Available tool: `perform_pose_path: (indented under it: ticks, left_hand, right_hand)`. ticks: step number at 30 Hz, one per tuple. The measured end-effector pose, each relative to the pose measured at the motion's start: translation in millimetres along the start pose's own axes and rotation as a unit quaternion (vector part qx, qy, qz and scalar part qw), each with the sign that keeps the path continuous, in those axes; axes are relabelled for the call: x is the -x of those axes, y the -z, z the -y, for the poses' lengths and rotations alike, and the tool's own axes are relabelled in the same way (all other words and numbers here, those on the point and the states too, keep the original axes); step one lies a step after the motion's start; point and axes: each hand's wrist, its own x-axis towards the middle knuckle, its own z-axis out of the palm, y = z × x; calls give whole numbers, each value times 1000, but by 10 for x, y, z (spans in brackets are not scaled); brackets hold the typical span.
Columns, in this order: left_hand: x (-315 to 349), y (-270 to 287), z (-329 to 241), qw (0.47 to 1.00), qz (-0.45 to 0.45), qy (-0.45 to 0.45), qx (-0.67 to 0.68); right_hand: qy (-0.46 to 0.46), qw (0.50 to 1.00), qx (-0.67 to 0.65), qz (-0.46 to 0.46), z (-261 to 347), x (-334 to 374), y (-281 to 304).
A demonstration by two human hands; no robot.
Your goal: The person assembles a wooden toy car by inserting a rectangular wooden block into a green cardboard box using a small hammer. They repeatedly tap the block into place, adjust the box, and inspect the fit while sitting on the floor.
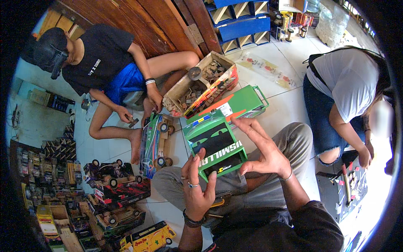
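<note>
A green toy truck cab with black window panels and white lettering is held over my lap between both hands. My left hand, wearing rings, grips its near left corner with fingers and thumb. At the right side, my right hand has its thumb against the near right edge and its long fingers reaching along the far side. Directly behind the cab lies a long green toy truck body with an orange stripe and a rail at its far end. Whether cab and body are joined, I cannot tell.
Beyond stands a wooden box of wood scraps. At left, a person holds a hammer by a green toy truck on its side. Several toy trucks crowd the lower left. Another person bends over a black board at right.
</note>
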Motion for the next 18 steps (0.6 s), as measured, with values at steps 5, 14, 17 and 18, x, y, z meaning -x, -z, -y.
perform_pose_path:
  ticks: [5, 14, 17, 18]
  left_hand:
    - [38, 60, -10, 999, 31, 6, 18]
    - [119, 57, 35, 998, 35, 20, 56]
    - [150, 25, 54, 988, 38, 48, 141]
    - [170, 13, 58, 986, 34, 50, 157]
  right_hand:
    - [20, 997, -3, 74, -162, -102, 80]
    - [-11, 994, -43, 104, -183, -77, 70]
    - [-24, 992, -69, 101, -112, -58, 78]
    - [-23, 994, -67, 85, -84, -46, 65]
